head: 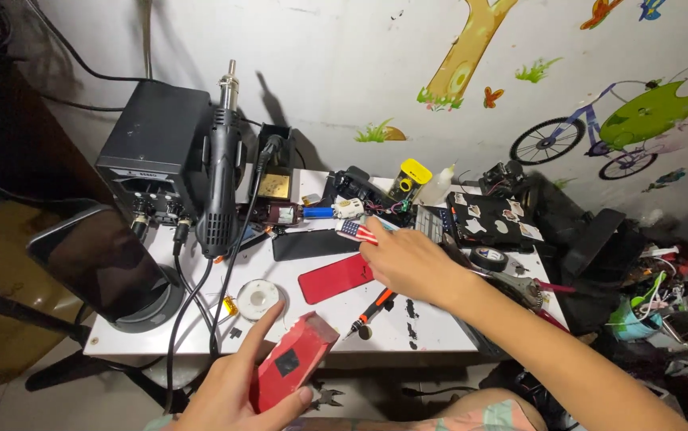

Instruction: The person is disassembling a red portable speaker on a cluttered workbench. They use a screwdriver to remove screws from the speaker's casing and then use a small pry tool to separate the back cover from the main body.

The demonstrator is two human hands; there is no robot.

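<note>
While the left hand (236, 391) hangs just off the tabletop's (432, 331) near edge, its grip is closed on a red phone (292, 359), thumb up one side and fingers under the other, the phone tilted with its top end toward the tabletop. The right hand (408, 263) reaches across the middle of the tabletop; its fingertips pinch a small striped tag (357, 231), so that grip is closed on the tag. Just beside this hand lies a red cover (334, 278), flat, and behind that a black slab (314, 244). An orange-handled screwdriver (372, 311) lies near the near edge, partly under the right wrist. A solder spool (257, 298) sits left of the red cover. At the far left corner stands a black station (156, 152) with a hot-air wand (220, 175) upright beside it.
</note>
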